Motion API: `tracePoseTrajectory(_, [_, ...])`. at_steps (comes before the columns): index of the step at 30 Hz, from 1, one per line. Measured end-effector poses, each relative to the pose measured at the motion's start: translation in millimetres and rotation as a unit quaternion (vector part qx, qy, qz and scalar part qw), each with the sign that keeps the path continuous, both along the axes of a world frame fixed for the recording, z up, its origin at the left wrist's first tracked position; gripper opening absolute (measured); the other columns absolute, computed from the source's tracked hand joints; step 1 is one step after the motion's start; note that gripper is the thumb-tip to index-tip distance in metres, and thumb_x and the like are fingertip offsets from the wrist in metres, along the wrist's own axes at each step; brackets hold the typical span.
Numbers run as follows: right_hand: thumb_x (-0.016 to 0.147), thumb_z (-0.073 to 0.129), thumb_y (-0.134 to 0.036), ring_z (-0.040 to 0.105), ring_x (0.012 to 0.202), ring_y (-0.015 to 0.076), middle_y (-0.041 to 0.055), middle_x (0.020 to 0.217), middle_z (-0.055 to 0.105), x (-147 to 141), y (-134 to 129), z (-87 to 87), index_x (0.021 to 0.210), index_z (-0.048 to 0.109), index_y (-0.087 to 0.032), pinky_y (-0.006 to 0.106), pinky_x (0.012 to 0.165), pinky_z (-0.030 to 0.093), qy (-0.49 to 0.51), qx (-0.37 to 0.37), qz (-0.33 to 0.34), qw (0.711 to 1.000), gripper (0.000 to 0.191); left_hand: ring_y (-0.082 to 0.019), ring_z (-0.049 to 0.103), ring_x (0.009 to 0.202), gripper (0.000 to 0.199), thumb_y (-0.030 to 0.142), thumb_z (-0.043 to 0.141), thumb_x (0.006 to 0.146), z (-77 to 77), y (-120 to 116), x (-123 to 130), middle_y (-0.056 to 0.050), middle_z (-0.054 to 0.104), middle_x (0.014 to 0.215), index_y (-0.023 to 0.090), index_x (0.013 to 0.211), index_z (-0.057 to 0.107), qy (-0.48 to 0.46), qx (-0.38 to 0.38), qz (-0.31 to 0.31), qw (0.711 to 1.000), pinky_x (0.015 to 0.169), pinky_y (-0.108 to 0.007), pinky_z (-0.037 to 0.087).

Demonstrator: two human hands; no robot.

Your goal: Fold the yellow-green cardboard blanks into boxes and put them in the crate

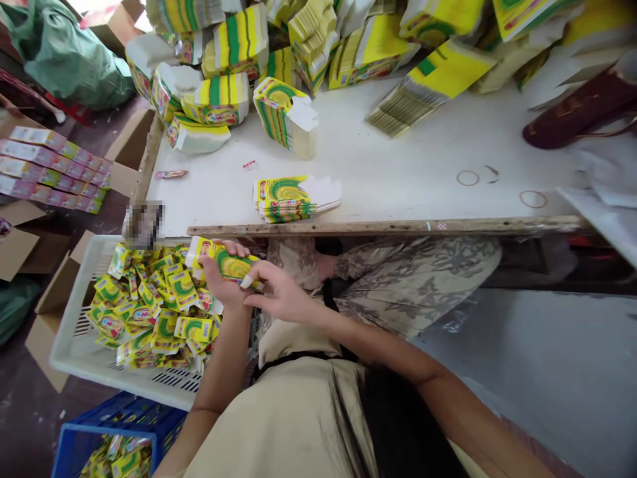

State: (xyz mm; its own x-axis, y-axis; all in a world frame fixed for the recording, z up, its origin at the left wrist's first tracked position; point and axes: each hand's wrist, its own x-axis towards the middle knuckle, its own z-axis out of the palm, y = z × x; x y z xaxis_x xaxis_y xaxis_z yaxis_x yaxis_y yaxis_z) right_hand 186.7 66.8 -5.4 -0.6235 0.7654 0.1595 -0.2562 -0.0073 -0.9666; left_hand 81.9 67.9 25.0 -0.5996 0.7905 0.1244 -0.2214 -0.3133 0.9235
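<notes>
Bright, pale light here, strongest at the top left, where it's blown to white beyond the cartons. Soft sheen on the white table (398, 166), only faint shadows under the stacks. Darker down by the floor (30, 398). Wide-lens bending towards the edges, the right side smeary, fine print soft, and one small patch pixelated.

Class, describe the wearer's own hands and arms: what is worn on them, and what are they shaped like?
The left hand and right hand are ungloved, with slim fingers. A white patch shows at a right fingertip; whether it is worn is unclear. No sleeve covers the forearms, and no watch shows.
</notes>
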Motion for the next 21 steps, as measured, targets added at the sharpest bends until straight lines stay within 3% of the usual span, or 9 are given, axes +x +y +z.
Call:
tracePoseTrajectory(3, [0.074,0.076,-0.028,0.05,0.072,0.0118,-0.004,0.082,0.053,3,4,-3.4,0.101,0.057,-0.021,0.023,0.064,0.043,-0.03,-0.017,-0.011,0.999,0.035,-0.013,0.047,0.062,0.06,0.081,0.041,0.081,-5.8,-5,0,0.0,0.046,0.073,0.026,0.098,0.057,0.072,-0.066,0.015,0.995,0.063,-0.026,0.048])
tracePoseTrajectory(6, [0.073,0.076,-0.031,0.053,0.072,0.012,-0.0043,0.082,0.057,10,14,-9.9,0.111,0.057,-0.021,0.024,0.068,0.045,-0.021,-0.055,-0.063,0.996,0.044,-0.018,0.06,0.079,0.071,0.087,0.048,0.072,-15.3,-13,1,-0.003,0.058,0.086,0.026,0.106,0.059,0.142,-0.096,-0.034,0.985,0.076,-0.03,0.052])
tracePoseTrajectory(8, [0.074,0.074,-0.033,0.059,0.08,0.0142,-0.001,0.088,0.065,14,21,-13.9,0.106,0.062,-0.019,0.027,0.075,0.048,-0.016,-0.063,-0.086,0.994,0.037,-0.018,0.064,0.086,0.06,0.076,0.063,0.072,-22.9,-18,-2,-0.003,0.063,0.09,0.026,0.104,0.061,0.155,-0.091,-0.031,0.983,0.082,-0.031,0.052])
tracePoseTrajectory(12, [0.082,0.068,-0.035,0.064,0.077,0.0172,0.0014,0.084,0.072,23,31,-17.4,0.089,0.073,-0.019,0.029,0.073,0.05,-0.048,-0.023,-0.09,0.995,0.018,-0.012,0.064,0.072,0.034,0.049,0.081,0.071,-29.9,-23,-20,0.002,0.066,0.078,0.021,0.082,0.064,0.123,-0.098,0.049,0.986,0.075,-0.025,0.053])
tracePoseTrajectory(15, [0.089,0.062,-0.031,0.066,0.08,0.0188,0.0041,0.088,0.075,33,37,-16.8,0.093,0.076,-0.022,0.033,0.077,0.05,-0.107,0.114,-0.1,0.983,0.017,-0.02,0.07,0.083,0.048,0.064,0.073,0.072,-14.2,-25,-47,-0.005,0.072,0.086,0.021,0.092,0.069,0.11,-0.132,-0.037,0.984,0.082,-0.035,0.056])
tracePoseTrajectory(18, [0.095,0.054,-0.024,0.064,0.091,0.021,0.0063,0.096,0.075,42,37,-12.2,0.1,0.075,-0.025,0.04,0.09,0.047,-0.193,0.279,-0.086,0.937,0.022,-0.032,0.061,0.12,0.084,0.084,0.056,0.069,10.2,-33,-69,-0.014,0.069,0.118,0.02,0.123,0.063,0.189,-0.146,-0.152,0.959,0.106,-0.048,0.045])
tracePoseTrajectory(19, [0.096,0.051,-0.023,0.062,0.095,0.0212,0.0059,0.096,0.075,44,35,-9.6,0.101,0.075,-0.027,0.043,0.094,0.045,-0.208,0.321,-0.071,0.921,0.024,-0.034,0.054,0.129,0.092,0.084,0.061,0.065,15.7,-36,-73,-0.016,0.064,0.128,0.02,0.131,0.057,0.245,-0.163,-0.19,0.937,0.111,-0.049,0.04])
tracePoseTrajectory(21, [0.099,0.047,-0.024,0.06,0.103,0.02,0.003,0.099,0.074,43,26,-3.7,0.1,0.073,-0.03,0.046,0.106,0.038,-0.199,0.379,-0.042,0.902,0.026,-0.036,0.048,0.134,0.1,0.07,0.078,0.059,18.7,-44,-71,-0.016,0.056,0.139,0.021,0.141,0.046,0.365,-0.216,-0.271,0.864,0.113,-0.049,0.037])
